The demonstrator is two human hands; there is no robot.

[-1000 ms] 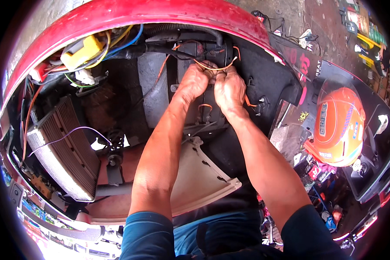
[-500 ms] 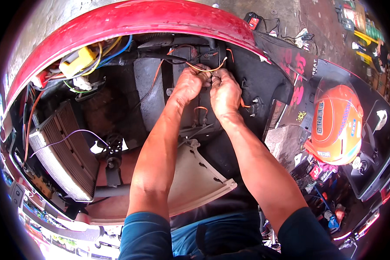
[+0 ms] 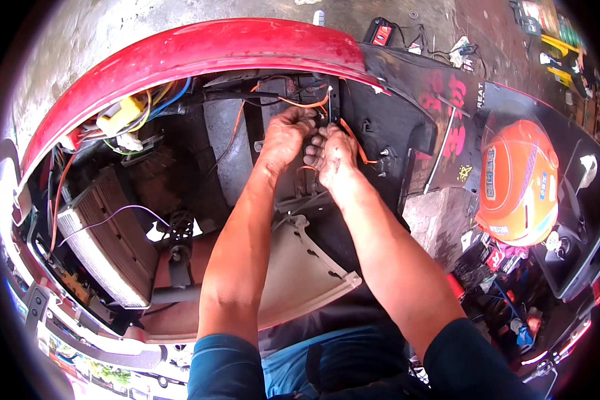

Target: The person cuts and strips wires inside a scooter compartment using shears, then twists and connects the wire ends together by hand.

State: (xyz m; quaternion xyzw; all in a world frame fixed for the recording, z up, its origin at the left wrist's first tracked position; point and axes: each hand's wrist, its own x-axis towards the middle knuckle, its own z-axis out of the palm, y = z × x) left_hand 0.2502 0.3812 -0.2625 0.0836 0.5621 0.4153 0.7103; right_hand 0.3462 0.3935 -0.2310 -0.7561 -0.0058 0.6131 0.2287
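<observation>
Both my hands work close together inside the open body of a vehicle, under a red curved panel [image 3: 213, 50]. The fingers of my left hand [image 3: 285, 140] are bent to a pinch beside an orange wire [image 3: 307, 105]; what they grip is hidden. My right hand [image 3: 337, 155] is turned with its curled fingers showing, thumb side upward. Just above its fingertips stands a narrow dark piece [image 3: 334, 103], too small to name. Another orange wire [image 3: 355, 139] runs down beside my right hand along the black inner wall.
At the left are a finned radiator [image 3: 107, 247], a yellow connector [image 3: 120, 117] with bundled wires, and a loose purple wire [image 3: 117, 208]. An orange helmet [image 3: 519, 183] rests at the right. A metal rod [image 3: 440, 150] leans on the dark panel. A pale panel [image 3: 293, 267] lies below my forearms.
My right hand has rolled over, so its curled fingers now show. The orange wire has shifted, and a narrow dark piece shows above the fingertips. The whole view has moved slightly.
</observation>
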